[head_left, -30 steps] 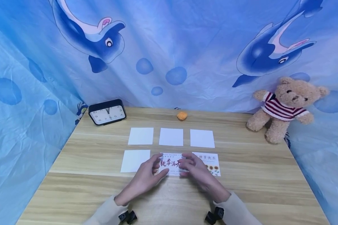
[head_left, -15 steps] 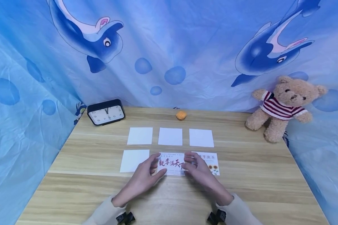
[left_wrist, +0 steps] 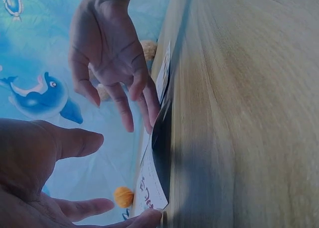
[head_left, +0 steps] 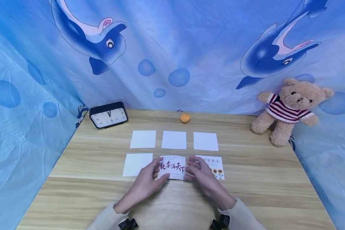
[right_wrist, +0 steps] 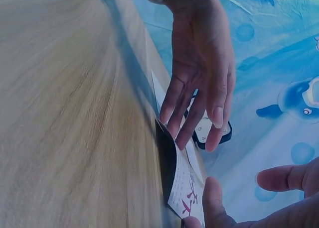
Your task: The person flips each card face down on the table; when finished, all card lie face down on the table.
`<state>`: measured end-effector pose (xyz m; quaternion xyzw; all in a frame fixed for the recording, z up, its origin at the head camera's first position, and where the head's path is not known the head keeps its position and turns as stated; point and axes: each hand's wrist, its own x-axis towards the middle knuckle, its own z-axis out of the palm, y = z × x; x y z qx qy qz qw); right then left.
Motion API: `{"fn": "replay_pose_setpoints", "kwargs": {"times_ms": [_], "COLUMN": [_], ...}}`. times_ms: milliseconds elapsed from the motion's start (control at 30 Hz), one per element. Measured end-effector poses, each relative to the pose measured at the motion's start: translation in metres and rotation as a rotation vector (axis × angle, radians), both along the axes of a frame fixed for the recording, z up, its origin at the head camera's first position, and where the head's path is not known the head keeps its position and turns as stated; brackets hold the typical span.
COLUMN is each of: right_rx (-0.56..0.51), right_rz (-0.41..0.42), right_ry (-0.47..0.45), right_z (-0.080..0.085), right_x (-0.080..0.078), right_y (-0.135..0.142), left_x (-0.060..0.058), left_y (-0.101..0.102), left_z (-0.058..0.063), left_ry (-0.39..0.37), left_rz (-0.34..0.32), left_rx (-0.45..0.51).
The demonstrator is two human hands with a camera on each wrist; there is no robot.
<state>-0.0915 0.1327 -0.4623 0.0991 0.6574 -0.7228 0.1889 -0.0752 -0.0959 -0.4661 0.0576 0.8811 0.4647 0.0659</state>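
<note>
A white card point(head_left: 172, 167) with red characters stands between my two hands, bowed so that its edge lifts off the table, with a dark gap beneath it in both wrist views. My left hand point(head_left: 148, 179), fingers loosely bent, has its fingertips at the card's left edge. On the other side, my right hand point(head_left: 203, 175) has its fingertips at the right edge, thumb apart from the fingers. Partly behind the right hand lies a card with sunflowers point(head_left: 217, 166). A blank white card point(head_left: 136, 164) lies beside the left hand.
Three blank cards, left point(head_left: 142, 139), middle point(head_left: 173, 140) and right point(head_left: 205, 141), form a row behind. At the table's back stand a black clock point(head_left: 108, 115), a small orange object point(head_left: 185, 118) and a teddy bear point(head_left: 290, 108). A blue dolphin curtain point(head_left: 172, 41) surrounds the table.
The card with red characters lay flat and is now bowed and slightly farther left. My right hand drew off its right part to the edge. My left hand has barely moved.
</note>
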Motion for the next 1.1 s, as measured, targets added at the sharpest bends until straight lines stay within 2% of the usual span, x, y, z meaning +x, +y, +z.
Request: {"fn": "replay_pose_setpoints", "kwargs": {"times_ms": [333, 600, 900, 1100], "right_rx": [-0.059, -0.041, -0.075, -0.14], "right_rz": [0.005, -0.014, 0.097, 0.15], "right_ry": [-0.07, -0.06, -0.029, -0.029], "right_z": [-0.003, 0.005, 0.015, 0.013], "right_x": [-0.007, -0.012, -0.011, -0.01], "right_y": [0.003, 0.002, -0.008, -0.015], "left_x": [0.002, 0.007, 0.009, 0.009], "left_y": [0.001, 0.003, 0.006, 0.006], "left_z": [0.001, 0.001, 0.002, 0.0], "left_ry": [0.038, 0.04, 0.057, 0.014], "left_rz": [-0.007, -0.019, -0.036, -0.03], "left_rx": [-0.083, -0.131, -0.133, -0.071]}}
